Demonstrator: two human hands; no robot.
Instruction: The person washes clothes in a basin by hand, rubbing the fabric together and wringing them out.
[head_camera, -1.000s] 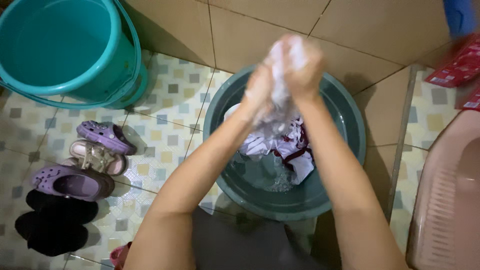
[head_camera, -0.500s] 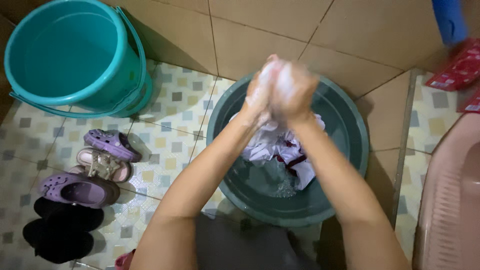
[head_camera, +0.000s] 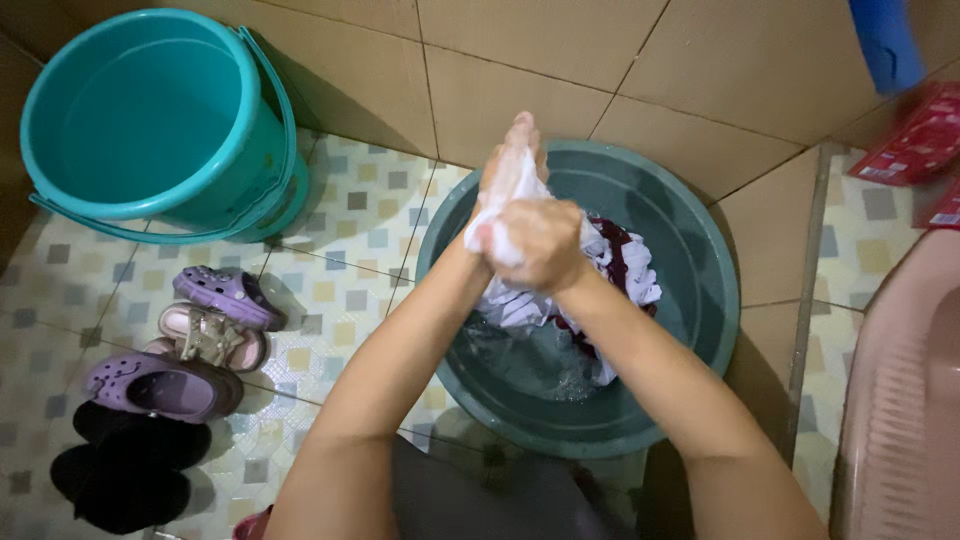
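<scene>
Your forearms are covering much of the dark green basin (head_camera: 690, 300), and the water level is hard to read. Your right hand (head_camera: 535, 245) and left hand (head_camera: 505, 175) are closing their fingers on the white cloth (head_camera: 520, 300), wet, crumpled, dark red trimmed, hanging into the basin.

A white garment with dark red trim (head_camera: 610, 270) is lying in a dark green basin (head_camera: 690, 330) at the frame's centre, and a teal bucket (head_camera: 150, 130) is showing at upper left. Lilac clogs (head_camera: 160, 385), a pink sandal (head_camera: 210, 335) and black shoes (head_camera: 125, 480) are sitting at lower left on floor tiles (head_camera: 350, 210) patterned with yellow and grey squares, while the wall tiles (head_camera: 560, 60) are showing plain tan.
</scene>
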